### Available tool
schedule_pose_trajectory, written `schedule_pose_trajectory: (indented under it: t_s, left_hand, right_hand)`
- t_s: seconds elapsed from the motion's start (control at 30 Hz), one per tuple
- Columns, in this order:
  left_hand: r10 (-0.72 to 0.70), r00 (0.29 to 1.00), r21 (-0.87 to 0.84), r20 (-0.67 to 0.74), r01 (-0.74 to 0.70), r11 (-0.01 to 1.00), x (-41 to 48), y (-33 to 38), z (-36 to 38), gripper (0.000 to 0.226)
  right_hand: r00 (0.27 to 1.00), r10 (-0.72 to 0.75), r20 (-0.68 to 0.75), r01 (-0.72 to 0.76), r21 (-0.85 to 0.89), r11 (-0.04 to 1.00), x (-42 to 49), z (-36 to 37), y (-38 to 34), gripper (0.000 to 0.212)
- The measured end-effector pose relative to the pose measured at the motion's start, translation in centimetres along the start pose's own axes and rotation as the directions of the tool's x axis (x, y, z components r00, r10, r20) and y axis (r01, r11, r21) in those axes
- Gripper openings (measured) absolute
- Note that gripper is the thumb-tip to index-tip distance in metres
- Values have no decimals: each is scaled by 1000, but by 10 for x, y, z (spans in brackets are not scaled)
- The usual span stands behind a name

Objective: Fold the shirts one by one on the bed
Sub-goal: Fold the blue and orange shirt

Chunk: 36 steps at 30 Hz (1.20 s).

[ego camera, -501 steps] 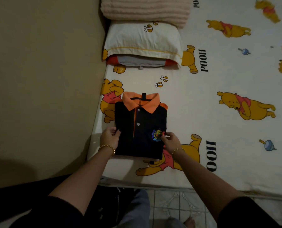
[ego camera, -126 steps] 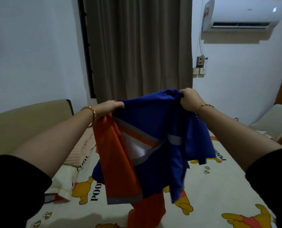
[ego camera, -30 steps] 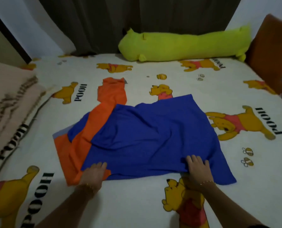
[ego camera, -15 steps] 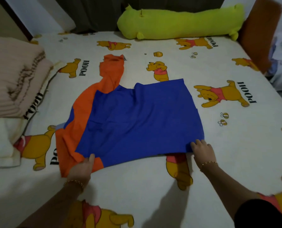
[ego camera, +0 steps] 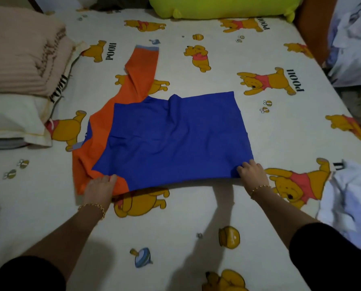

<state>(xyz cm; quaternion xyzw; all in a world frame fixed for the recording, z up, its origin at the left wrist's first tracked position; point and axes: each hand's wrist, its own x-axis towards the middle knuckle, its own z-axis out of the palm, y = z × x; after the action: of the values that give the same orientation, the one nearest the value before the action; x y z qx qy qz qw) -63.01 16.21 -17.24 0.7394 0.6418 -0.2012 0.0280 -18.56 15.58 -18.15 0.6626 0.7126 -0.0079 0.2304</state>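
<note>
A blue and orange shirt (ego camera: 171, 137) lies spread flat on the bed (ego camera: 196, 217), its blue body toward the right and the orange shoulder part at the left. One orange sleeve (ego camera: 142, 68) stretches away toward the far side. My left hand (ego camera: 99, 183) rests on the near left corner, on the orange cloth. My right hand (ego camera: 252, 171) pinches the near right corner of the blue hem. The near edge between my hands hangs slightly off the sheet.
A folded pink blanket (ego camera: 22, 53) sits on a white pillow (ego camera: 13, 122) at the left. A long yellow-green bolster (ego camera: 221, 6) lies along the far edge. A pale crumpled garment (ego camera: 352, 204) lies at the right, with more clothes (ego camera: 354, 38) at the far right.
The view has tilted down and closer. The shirt's near edge has been drawn toward me and smoothed, and the orange sleeve now lies straighter. Both hands stay at the near corners.
</note>
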Motion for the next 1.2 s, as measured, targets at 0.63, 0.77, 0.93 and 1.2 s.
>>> schedule_pose_trajectory:
  t_s: [0.63, 0.77, 0.93, 1.2]
  left_hand:
    - [-11, 995, -114, 96, 22, 993, -169, -36, 118, 78]
    - [-86, 992, -226, 87, 104, 968, -159, -46, 120, 88]
    - [-21, 988, -274, 153, 63, 960, -141, -65, 135, 78]
    - [162, 963, -422, -217, -242, 874, -134, -103, 156, 24]
  right_hand:
    - [958, -83, 276, -9, 317, 948, -161, 54, -148, 35]
    - [945, -112, 308, -66, 513, 856, -151, 42, -210, 32]
    - [884, -125, 450, -257, 692, 675, -134, 19, -312, 36]
    - [721, -150, 677, -689, 675, -264, -110, 10, -419, 26]
